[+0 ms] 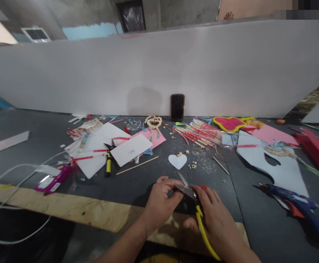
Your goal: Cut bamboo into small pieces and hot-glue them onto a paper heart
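My right hand (214, 208) is wrapped round a pair of scissors (187, 189) with long yellow handles, and the blades stand apart, pointing forward and left. My left hand (163, 199) is closed in a pinch at the blades; what its fingertips hold is too small to make out. Just beyond the blade tips lies a white paper heart (177, 161), with a few small pale pieces at its top edge. To its right sits a little pile of similar pale bits (192, 165). A thin wooden stick (137, 166) lies left of the heart, and a shorter stick (221, 165) to the right.
Yellow-handled pliers (108, 164) and a white card (132, 150) lie left, near a purple glue gun (53, 179) with a white cord. A blue glue gun (293, 197) rests right. Red-and-tan sticks (197, 133) lie behind, and a phone (177, 107) leans on the white partition (99, 80).
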`<state>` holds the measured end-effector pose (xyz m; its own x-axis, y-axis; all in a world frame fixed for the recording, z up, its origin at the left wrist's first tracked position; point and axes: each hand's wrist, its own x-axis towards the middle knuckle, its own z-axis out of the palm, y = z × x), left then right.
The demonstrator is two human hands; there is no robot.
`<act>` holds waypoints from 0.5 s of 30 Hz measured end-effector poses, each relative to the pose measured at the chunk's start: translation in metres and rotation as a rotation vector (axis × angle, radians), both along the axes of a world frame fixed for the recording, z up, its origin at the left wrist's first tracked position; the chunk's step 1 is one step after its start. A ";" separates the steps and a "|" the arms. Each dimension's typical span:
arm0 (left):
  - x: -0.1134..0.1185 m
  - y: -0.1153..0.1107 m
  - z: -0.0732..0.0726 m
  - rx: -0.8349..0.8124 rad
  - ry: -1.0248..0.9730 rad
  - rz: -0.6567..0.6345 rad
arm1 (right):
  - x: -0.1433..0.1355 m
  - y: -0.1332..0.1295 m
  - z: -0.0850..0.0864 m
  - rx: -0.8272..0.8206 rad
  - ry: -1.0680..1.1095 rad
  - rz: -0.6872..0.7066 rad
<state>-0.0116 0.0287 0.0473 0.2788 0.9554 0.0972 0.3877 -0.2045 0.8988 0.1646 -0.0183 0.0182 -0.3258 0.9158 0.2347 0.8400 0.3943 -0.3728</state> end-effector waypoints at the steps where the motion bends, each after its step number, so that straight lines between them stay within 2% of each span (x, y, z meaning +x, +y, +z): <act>1: 0.000 0.001 0.000 -0.009 -0.001 -0.004 | 0.000 0.000 -0.001 0.000 0.000 -0.003; 11: 0.000 -0.003 -0.002 -0.059 -0.046 0.002 | -0.001 0.002 -0.006 0.090 -0.033 -0.032; 15: 0.002 -0.004 -0.005 -0.086 -0.065 0.056 | -0.002 0.003 -0.003 0.033 -0.016 -0.067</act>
<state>-0.0101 0.0252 0.0426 0.2210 0.9748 0.0305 0.3370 -0.1057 0.9355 0.1625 -0.0153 0.0150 -0.2676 0.9277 0.2605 0.8707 0.3485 -0.3469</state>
